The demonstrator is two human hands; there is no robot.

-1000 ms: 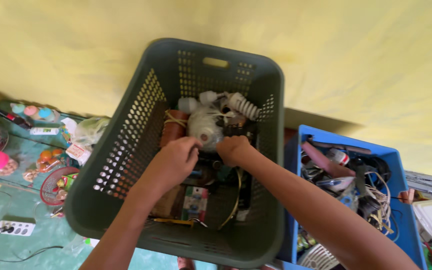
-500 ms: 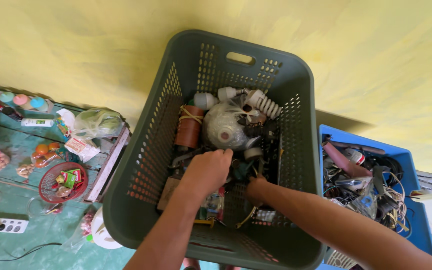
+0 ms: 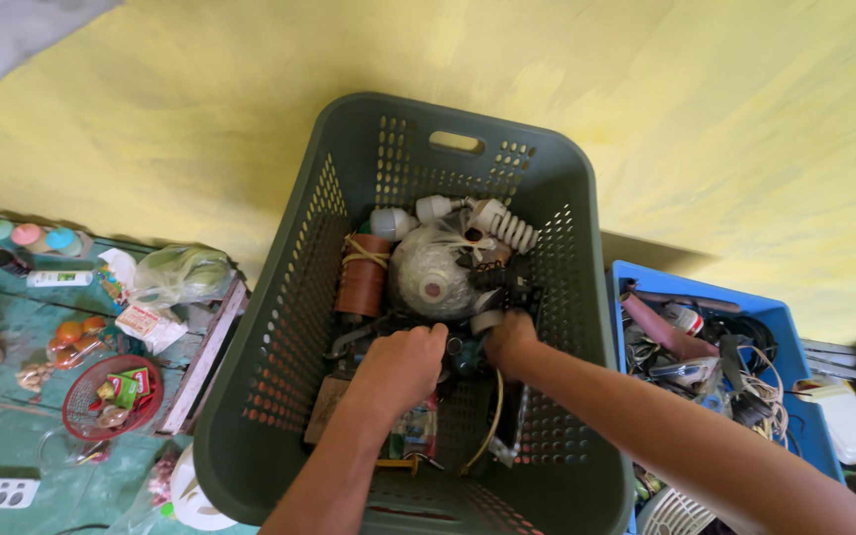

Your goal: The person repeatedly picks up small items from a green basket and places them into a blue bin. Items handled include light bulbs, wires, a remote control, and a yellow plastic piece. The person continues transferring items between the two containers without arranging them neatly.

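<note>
Wall of yellow plaster fills the background, and against it stands the green perforated basket (image 3: pixel 279 347), the biggest thing in view, now nearer the middle of the picture than half a second ago, so the head has swung right and dipped slightly. Right of it sits a blue bin (image 3: pixel 636 282) heaped with cables and tools; left lies a teal table (image 3: pixel 12 416) with a small red wire basket (image 3: pixel 76 421) and scattered packets.

Inside the green basket a round whitish bundle (image 3: pixel 431 275) rests by a brown cylinder (image 3: pixel 363 279) and white spiral bulbs (image 3: pixel 505 228). Both hands have sunk lower among the clutter since the earlier views: the left hand (image 3: pixel 398 365) is now curled into a fist just below the bundle, and the right hand (image 3: pixel 509 340) has come up beside it, close to the dark parts under the bulbs. That suggests the rummaging has narrowed to one spot.

The fingers of both hands are folded under and buried in the jumble; whether they are clamped on anything I cannot tell. Small dark items between the hands are too tangled to identify, and the right forearm runs off the frame.
</note>
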